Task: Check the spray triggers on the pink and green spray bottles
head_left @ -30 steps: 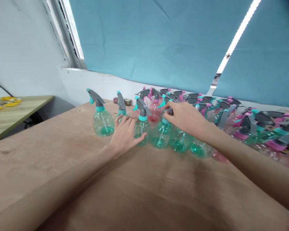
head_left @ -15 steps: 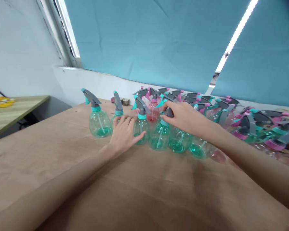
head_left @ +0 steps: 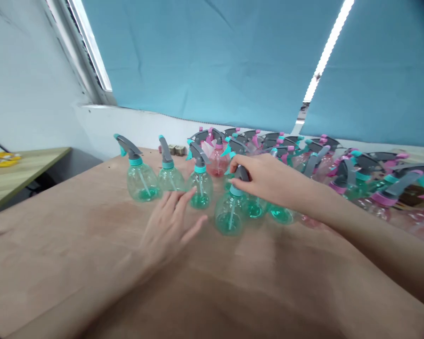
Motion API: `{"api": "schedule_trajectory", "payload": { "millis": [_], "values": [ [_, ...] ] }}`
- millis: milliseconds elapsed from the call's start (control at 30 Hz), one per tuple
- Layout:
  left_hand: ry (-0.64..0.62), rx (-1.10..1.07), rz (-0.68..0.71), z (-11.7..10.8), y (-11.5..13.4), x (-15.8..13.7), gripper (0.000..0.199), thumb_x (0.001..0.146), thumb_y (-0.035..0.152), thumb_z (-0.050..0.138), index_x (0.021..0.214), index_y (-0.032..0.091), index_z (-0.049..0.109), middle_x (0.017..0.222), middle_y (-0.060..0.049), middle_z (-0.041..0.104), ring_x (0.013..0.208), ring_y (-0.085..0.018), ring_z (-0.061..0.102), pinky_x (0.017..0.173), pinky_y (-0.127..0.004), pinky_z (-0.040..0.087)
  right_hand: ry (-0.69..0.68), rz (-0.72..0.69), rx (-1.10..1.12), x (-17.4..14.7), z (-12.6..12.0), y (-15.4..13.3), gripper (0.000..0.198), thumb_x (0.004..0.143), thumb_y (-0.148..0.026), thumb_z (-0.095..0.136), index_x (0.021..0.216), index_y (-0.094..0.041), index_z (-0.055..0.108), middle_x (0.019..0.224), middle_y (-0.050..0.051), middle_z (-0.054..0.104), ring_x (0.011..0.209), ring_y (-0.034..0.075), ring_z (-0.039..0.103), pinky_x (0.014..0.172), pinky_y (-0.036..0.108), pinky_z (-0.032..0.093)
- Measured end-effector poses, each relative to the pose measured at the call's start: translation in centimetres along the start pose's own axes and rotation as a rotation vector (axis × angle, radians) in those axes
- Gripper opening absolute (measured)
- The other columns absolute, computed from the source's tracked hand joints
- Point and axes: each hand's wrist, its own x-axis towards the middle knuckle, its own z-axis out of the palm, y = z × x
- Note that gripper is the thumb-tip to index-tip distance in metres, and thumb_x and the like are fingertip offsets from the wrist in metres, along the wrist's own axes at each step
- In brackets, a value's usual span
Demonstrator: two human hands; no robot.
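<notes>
A clear green spray bottle (head_left: 229, 214) with a grey and teal trigger head is gripped at its head by my right hand (head_left: 256, 176). My left hand (head_left: 171, 219) is slightly blurred, its fingers apart and holding nothing. It hovers over the table just in front of three green spray bottles: one at the far left (head_left: 141, 181), one beside it (head_left: 170, 176), and one nearest my fingertips (head_left: 200, 186). More green bottles, such as this one (head_left: 281, 214), stand right of the held bottle, partly covered by my right hand and forearm.
Many pink and green spray bottles crowd the right and back of the wooden table (head_left: 92, 245), including a pink one (head_left: 217, 162). Small blocks (head_left: 176, 150) lie near the white wall ledge. Yellow items (head_left: 5, 160) rest on another table (head_left: 38, 165) at left. A blue sheet (head_left: 205, 70) covers the window.
My right hand has drawn the green spray bottle out of the row towards me. My left hand has pulled back from the bottles, and its fingers no longer reach between them.
</notes>
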Motion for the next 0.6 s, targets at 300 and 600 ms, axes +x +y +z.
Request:
{"api": "schedule_trajectory", "payload": {
  "millis": [300, 600],
  "values": [
    [-0.402, -0.788, -0.181, 1.4, 7.0, -1.2, 0.092, 0.077, 0.048, 0.074, 0.148, 0.03, 0.018, 0.152, -0.01, 0.033, 0.139, -0.031, 0.034, 0.112, -0.053, 0.033, -0.004, -0.15, 0.01, -5.8, -1.3, -0.4, 0.017, 0.091, -0.028, 0.05, 0.102, -0.022, 0.063, 0.082, 0.002, 0.067, 0.072, 0.02, 0.06, 0.061, 0.031, 0.04],
    [-0.416, -1.019, -0.207, 3.9, 11.8, -0.3, 0.093, 0.069, 0.048, 0.081, 0.143, 0.026, 0.029, 0.15, -0.013, 0.038, 0.138, -0.036, 0.036, 0.111, -0.057, 0.032, 0.073, -0.059, 0.54, -12.8, 0.3, 4.9, 0.096, 0.079, -0.053, 0.069, 0.152, -0.034, 0.01, 0.129, 0.011, 0.057, 0.104, 0.029, 0.062, 0.081, 0.044, 0.053]
  ]
}}
